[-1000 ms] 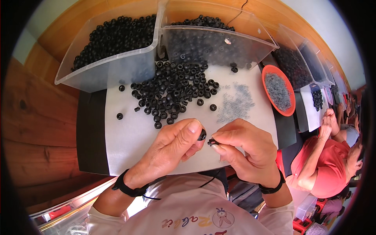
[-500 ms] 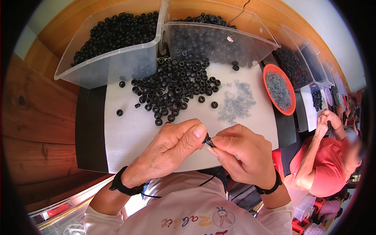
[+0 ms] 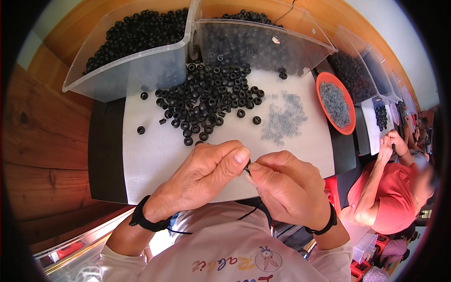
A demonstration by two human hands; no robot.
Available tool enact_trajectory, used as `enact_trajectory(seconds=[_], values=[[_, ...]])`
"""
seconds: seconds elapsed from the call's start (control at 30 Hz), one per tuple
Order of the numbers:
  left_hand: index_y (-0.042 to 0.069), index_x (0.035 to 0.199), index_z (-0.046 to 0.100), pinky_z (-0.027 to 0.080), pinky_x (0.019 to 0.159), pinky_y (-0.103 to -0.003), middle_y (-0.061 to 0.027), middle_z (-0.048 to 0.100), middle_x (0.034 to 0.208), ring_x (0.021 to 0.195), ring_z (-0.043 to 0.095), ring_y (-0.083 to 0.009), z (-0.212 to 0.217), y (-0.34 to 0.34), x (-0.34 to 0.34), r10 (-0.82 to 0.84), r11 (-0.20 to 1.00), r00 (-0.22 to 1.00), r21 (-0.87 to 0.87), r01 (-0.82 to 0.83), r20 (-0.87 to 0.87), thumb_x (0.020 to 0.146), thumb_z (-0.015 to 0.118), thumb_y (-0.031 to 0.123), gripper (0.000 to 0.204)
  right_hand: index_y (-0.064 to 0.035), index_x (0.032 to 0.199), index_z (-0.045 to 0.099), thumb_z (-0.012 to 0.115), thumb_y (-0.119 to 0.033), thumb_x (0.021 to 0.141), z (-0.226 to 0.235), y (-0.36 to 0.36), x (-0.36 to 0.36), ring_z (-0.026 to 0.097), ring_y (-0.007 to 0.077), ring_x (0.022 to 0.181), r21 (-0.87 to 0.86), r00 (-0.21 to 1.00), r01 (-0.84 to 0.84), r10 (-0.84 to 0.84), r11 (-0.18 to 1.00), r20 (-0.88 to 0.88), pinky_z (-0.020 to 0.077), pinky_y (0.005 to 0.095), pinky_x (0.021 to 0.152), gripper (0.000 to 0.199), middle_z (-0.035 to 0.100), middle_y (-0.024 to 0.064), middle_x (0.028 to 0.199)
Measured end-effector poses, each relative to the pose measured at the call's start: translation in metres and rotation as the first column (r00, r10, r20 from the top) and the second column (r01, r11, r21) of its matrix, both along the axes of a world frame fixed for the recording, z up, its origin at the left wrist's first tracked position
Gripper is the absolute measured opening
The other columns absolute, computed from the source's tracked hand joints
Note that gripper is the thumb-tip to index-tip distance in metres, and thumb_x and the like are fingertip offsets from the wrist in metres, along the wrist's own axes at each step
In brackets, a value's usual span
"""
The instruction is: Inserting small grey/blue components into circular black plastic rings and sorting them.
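Observation:
Close to my body, above the near part of the white mat (image 3: 155, 169), both hands meet fingertip to fingertip. A small black plastic piece (image 3: 247, 166) sits between them, mostly covered by the fingers. My left hand (image 3: 206, 171) pinches its left side with thumb and forefinger. From the other side, my right hand (image 3: 291, 183) is closed on it with thumb and bent forefinger. Just beyond lies a heap of black, hollow round plastic pieces (image 3: 206, 96), several scattered loose around it. To its right spreads a thin pile of small metal coil springs (image 3: 284, 117).
Two clear plastic bins (image 3: 127, 70) of black pieces stand along the far side. An orange-red bowl (image 3: 347, 127) of springs sits at the right edge. More bins (image 3: 357, 75) line the right. A co-worker in a red shirt (image 3: 380, 197) works there.
My fingers have closed further over the black piece, so less of it shows. The right thumb has shifted slightly. The whole view has tilted a little; the heaps look the same.

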State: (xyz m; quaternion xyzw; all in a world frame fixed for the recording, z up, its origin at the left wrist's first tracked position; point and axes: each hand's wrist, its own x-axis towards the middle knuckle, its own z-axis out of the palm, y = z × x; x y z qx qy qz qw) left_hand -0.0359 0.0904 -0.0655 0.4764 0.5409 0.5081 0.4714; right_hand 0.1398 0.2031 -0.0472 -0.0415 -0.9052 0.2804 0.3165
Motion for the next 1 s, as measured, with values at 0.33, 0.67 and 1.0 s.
enact_trajectory(seconds=[0.33, 0.67, 1.0], values=[[0.001, 0.087, 0.055, 0.041, 0.060, -0.031, -0.0041, 0.047, 0.069, 0.065, 0.042, -0.0131, -0.003, -0.004, 0.001, -0.008, 1.000, 1.000, -0.005, 0.008, -0.003, 0.111, 0.042, 0.044, 0.051, 0.0015, 0.101, 0.068, 0.079, 0.005, 0.082, 0.001, 0.008, 0.000, 0.067, 0.0203, 0.064, -0.222, 0.997, -0.064, 0.074, 0.973, 0.038, 0.0524, 0.0286, 0.056, 0.022, 0.068, 0.0140, 0.090], [0.001, 0.090, 0.057, 0.036, 0.056, -0.031, -0.0033, 0.041, 0.066, 0.062, 0.036, -0.0123, -0.001, -0.005, 0.000, -0.051, 0.995, 0.998, 0.083, 0.049, 0.022, 0.111, 0.045, 0.042, 0.048, 0.0001, 0.100, 0.068, 0.079, 0.004, 0.084, -0.002, 0.009, 0.005, 0.066, 0.0175, 0.070, -0.388, 0.989, -0.144, 0.139, 0.910, -0.042, 0.0517, 0.0296, 0.058, 0.020, 0.069, 0.0106, 0.089], [0.002, 0.086, 0.060, 0.031, 0.055, -0.027, 0.0016, 0.044, 0.066, 0.060, 0.037, -0.0085, -0.005, -0.005, 0.000, -0.044, 0.998, 0.999, 0.052, 0.043, 0.026, 0.109, 0.044, 0.049, 0.054, -0.0054, 0.101, 0.069, 0.079, 0.005, 0.081, -0.001, -0.006, 0.007, 0.067, 0.0230, 0.069, -0.076, 0.999, 0.003, 0.001, 0.997, 0.053, 0.0528, 0.0294, 0.058, 0.024, 0.068, 0.0115, 0.088]])
